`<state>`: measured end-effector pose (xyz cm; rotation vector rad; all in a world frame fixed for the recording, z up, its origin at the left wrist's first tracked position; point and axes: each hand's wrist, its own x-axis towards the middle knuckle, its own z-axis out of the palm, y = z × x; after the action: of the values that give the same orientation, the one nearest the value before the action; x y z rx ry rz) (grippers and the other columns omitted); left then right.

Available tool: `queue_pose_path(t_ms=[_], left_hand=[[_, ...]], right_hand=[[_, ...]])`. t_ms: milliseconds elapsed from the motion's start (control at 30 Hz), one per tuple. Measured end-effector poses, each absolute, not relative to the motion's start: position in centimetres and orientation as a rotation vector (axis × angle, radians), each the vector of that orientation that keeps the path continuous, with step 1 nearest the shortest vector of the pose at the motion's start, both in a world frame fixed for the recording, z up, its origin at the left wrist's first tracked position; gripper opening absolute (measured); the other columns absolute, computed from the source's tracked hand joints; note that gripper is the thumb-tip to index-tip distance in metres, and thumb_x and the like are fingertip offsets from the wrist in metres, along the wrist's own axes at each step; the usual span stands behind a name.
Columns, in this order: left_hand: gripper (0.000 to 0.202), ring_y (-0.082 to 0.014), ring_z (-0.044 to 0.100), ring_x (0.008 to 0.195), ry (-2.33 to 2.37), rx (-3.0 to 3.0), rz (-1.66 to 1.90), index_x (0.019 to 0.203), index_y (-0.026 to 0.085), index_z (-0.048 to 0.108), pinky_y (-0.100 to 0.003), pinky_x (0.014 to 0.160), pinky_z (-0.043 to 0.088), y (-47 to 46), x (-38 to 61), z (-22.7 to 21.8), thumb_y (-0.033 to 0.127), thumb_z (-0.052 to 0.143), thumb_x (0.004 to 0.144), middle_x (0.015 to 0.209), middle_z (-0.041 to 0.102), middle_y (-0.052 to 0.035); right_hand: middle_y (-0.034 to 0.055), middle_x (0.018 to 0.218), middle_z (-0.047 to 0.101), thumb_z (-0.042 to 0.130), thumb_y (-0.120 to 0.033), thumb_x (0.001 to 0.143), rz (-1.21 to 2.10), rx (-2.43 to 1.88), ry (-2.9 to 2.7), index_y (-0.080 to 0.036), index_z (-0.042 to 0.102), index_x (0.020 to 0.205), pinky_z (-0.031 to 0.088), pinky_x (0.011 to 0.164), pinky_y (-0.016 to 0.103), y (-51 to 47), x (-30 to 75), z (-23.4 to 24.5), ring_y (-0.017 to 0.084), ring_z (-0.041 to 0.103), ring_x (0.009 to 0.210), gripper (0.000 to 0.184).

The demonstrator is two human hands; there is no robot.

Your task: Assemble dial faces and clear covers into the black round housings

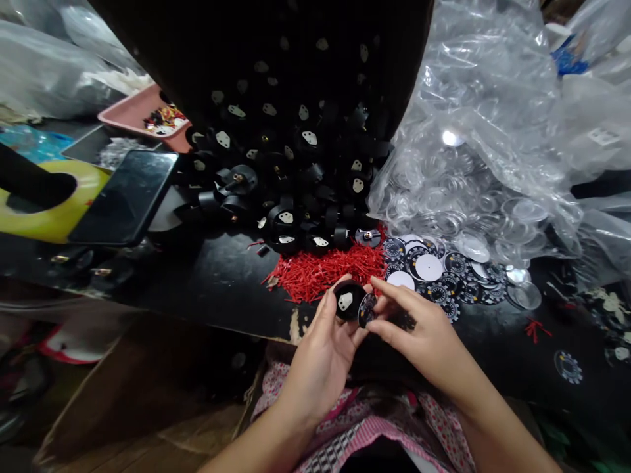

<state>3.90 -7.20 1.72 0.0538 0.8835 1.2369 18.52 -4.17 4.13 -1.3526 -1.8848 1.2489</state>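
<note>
In my left hand (323,348) is a round black gauge housing (348,301) with a pale plate inside, its open face turned up toward me. My right hand (411,325) pinches a small printed dial disc (367,310) between thumb and fingers, tilted at the right rim of the housing. Whether the disc touches the housing I cannot tell. Just beyond my hands lies a heap of red pointers (323,272). To its right spreads a pile of dial discs (438,289), some with plain white sides up.
Many black housings (286,226) spill from a dark container behind the red pile. A plastic bag (473,151) of clear round covers stands at right. At left are a phone (127,197), a yellow tape roll (44,213) and a pink tray (133,113). One loose dial (568,366) lies right.
</note>
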Motion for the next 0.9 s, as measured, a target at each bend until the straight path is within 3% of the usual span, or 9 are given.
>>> queue_pose_path(t_ms=[200,267,433,567,900], left_hand=[[0.038,-0.0215,0.068,0.112,0.865,0.070,1.216,0.128,0.030,0.060,-0.041,0.102,0.051,-7.7,3.7,1.5,0.047,0.054,0.095,0.120,0.073,-0.0030],[0.039,-0.0203,0.068,0.112,0.879,0.087,1.213,0.130,0.031,0.059,-0.040,0.104,0.050,-7.8,3.7,1.5,0.045,0.055,0.094,0.119,0.073,-0.0028],[0.033,-0.0229,0.059,0.128,0.884,0.185,1.211,0.126,0.037,0.064,-0.042,0.107,0.049,-8.3,4.1,1.5,0.039,0.059,0.093,0.129,0.070,0.0023],[0.036,-0.0267,0.053,0.134,0.971,0.300,1.170,0.126,0.036,0.066,-0.042,0.107,0.049,-8.6,3.8,1.0,0.039,0.064,0.090,0.139,0.063,-0.0005],[0.034,-0.0252,0.055,0.131,1.018,0.490,1.071,0.120,0.033,0.070,-0.039,0.105,0.051,-8.6,2.8,0.6,0.034,0.068,0.086,0.143,0.059,-0.0011]], right_hand=[[0.0021,0.087,0.065,0.064,-0.026,0.087,1.147,-1.439,-1.789,-0.021,0.066,0.091,0.050,0.072,0.030,-3.4,18.5,4.1,0.016,0.061,0.077,0.007],[0.0018,0.082,0.063,0.064,-0.028,0.086,1.198,-1.422,-1.705,-0.021,0.063,0.082,0.049,0.067,0.029,-3.3,18.4,4.3,0.016,0.059,0.074,0.009],[-0.0003,0.075,0.062,0.062,-0.033,0.088,1.305,-1.460,-1.528,-0.021,0.058,0.085,0.049,0.063,0.028,-3.4,17.5,4.5,0.015,0.060,0.067,0.012],[-0.0016,0.074,0.062,0.060,-0.033,0.090,1.319,-1.519,-1.657,-0.023,0.053,0.084,0.049,0.062,0.028,-3.3,17.5,4.3,0.015,0.061,0.066,0.014],[-0.0019,0.074,0.061,0.061,-0.029,0.088,1.213,-1.587,-1.854,-0.022,0.052,0.081,0.045,0.061,0.027,-3.2,18.2,4.9,0.014,0.058,0.066,0.013]])
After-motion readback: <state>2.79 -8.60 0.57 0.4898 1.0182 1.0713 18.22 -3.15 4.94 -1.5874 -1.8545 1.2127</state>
